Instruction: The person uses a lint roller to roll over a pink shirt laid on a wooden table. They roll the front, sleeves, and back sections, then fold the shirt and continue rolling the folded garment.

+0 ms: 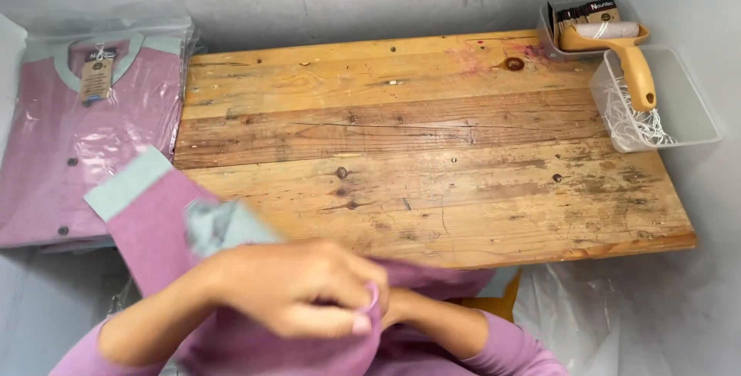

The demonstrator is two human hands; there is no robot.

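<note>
A: Low in the head view, both hands are at work on a mauve garment (162, 229) with pale green cuffs, held at the near edge of the wooden surface (432, 167).

B: The left hand (297, 287) sits on top, fingers curled down and pinching a fold of the fabric. The right hand (401, 306) is tucked under it, mostly hidden; it looks closed on the cloth, but I can't say how tightly.

A: One sleeve sticks up to the left, its green cuff (127, 183) over the surface's near left corner. The rest of the garment bunches below the hands, off the surface.

B: I'd judge this as the gathering step, getting the cloth in hand, with nothing spread on the boards yet. The next move would call for a firm grip on both sides and a lift clear of the edge.

A: To the left lies a matching bagged garment (77, 129) in clear plastic. Far right, a lint roller (617, 44) with a tan handle rests across a clear plastic bin (679, 106).
</note>
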